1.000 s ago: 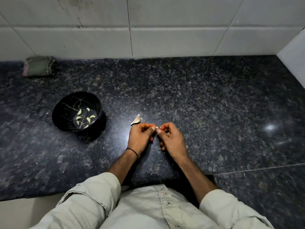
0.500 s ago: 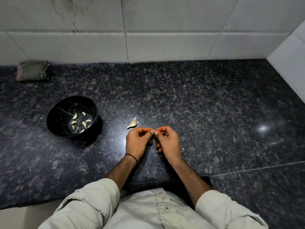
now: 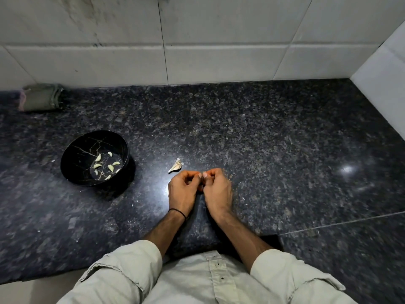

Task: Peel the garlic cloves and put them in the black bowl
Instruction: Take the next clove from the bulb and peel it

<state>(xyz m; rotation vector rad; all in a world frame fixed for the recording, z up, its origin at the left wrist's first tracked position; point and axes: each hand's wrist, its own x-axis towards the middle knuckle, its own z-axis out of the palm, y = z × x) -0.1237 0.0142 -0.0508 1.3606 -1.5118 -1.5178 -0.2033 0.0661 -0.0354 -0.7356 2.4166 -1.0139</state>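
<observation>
Left hand (image 3: 182,191) and right hand (image 3: 218,189) pinch, apparently, a garlic clove (image 3: 202,177).

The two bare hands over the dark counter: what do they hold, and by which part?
The left hand and right hand pinch something tiny between their meeting fingertips, probably a garlic clove; which part is hidden.
</observation>
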